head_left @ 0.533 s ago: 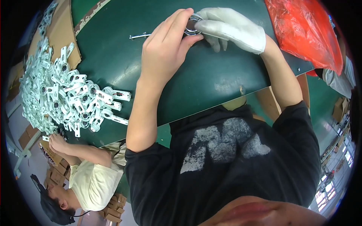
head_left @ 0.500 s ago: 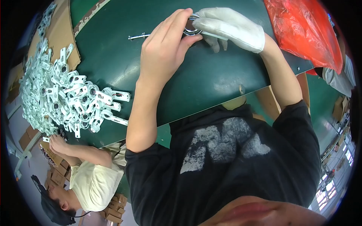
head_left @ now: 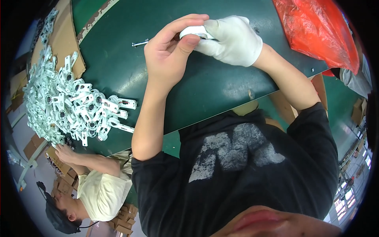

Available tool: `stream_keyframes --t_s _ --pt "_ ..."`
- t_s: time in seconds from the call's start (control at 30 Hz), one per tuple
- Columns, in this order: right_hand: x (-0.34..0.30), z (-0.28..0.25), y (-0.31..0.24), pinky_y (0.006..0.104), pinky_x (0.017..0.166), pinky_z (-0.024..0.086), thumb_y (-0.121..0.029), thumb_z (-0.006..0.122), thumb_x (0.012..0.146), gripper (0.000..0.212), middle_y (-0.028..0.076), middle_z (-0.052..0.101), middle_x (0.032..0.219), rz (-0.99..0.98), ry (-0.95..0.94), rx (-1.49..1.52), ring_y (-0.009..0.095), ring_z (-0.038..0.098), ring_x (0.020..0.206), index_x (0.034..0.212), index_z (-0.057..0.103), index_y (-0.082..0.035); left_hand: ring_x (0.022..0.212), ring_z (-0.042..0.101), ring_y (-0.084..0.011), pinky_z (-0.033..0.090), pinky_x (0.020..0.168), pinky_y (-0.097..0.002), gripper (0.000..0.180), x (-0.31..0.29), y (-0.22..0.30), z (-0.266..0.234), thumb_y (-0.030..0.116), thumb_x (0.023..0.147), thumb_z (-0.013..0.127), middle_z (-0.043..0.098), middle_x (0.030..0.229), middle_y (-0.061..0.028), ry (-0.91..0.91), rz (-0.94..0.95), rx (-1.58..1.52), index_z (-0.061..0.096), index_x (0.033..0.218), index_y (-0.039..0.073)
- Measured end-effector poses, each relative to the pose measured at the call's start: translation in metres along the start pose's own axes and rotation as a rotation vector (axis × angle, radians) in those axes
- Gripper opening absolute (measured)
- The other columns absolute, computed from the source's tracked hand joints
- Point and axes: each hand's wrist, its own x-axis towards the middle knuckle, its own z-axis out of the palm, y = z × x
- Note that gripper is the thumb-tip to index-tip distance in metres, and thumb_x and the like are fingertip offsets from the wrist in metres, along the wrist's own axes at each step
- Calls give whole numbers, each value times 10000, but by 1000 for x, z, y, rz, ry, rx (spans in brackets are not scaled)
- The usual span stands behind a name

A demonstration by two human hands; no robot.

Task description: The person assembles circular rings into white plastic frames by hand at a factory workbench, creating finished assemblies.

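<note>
My bare left hand [head_left: 169, 53] is closed on a white, round-bodied part [head_left: 192, 31], with the thumb on the near side and the fingers curled over the far side. My right hand [head_left: 235, 42], in a white work glove, grips the same part from the right. The fingers hide much of it, including any handle. Just left of my left hand a thin metal rod [head_left: 140, 43] shows; whether it lies on the table or is held I cannot tell. At the left lies a big heap of white parts [head_left: 89, 104] with ring-shaped heads and slotted flat handles.
The green table [head_left: 209, 94] runs beneath my arms. A red plastic bag [head_left: 316, 35] rests at the far right edge. Brown cardboard [head_left: 67, 27] lies behind the heap. At the lower left, a co-worker's hands [head_left: 65, 153] are at the heap's near edge.
The part has turned in my hands: its open metal ring faced up before, and now its white rounded side shows. My gloved right hand has moved lower and wrapped around it.
</note>
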Motion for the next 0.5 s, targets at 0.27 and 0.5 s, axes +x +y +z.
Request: stream_keyframes --t_s 0.27,0.5 --pt "3 8 3 447 713 570 -518 627 947 372 132 725 867 -7 94 75 361 714 816 1072 719 -180 953 648 -112 552 780 -244 206 16 14 -10 68 904 748 696 1150 -61 -29 37 224 752 1107 33" --pt "5 -6 5 337 853 525 -410 674 933 491 134 726 984 281 11 280 232 694 894 1290 654 -73 670 649 -176 517 657 -332 303 60 53 -44 271 978 627 683 732 -127 -31 -125 717 728 950 -14"
